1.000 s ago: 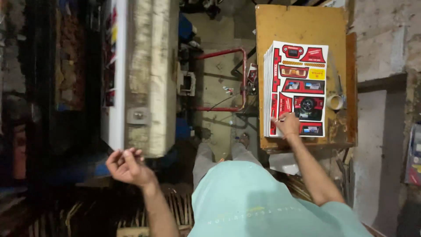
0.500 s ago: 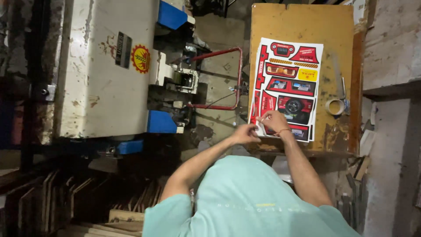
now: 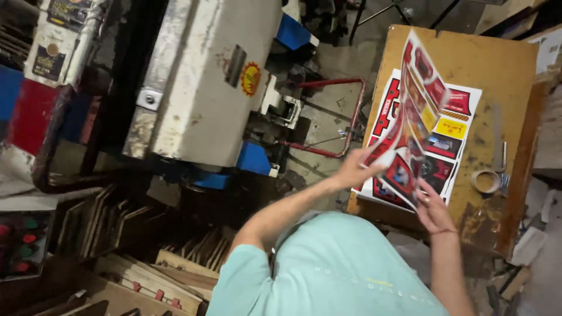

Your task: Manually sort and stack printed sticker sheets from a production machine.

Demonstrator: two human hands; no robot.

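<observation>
Both hands grip one printed red sheet (image 3: 410,111): the left hand (image 3: 356,169) pinches its near edge, the right hand (image 3: 432,208) holds the lower corner, so it curls up clear of the stack of sheets (image 3: 453,131) lying on the wooden bench (image 3: 497,64).

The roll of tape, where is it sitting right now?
In the head view the small pale roll of tape lies on the right part of the worn wooden table, just right of the stack of red printed sheets and apart from both hands.
</observation>
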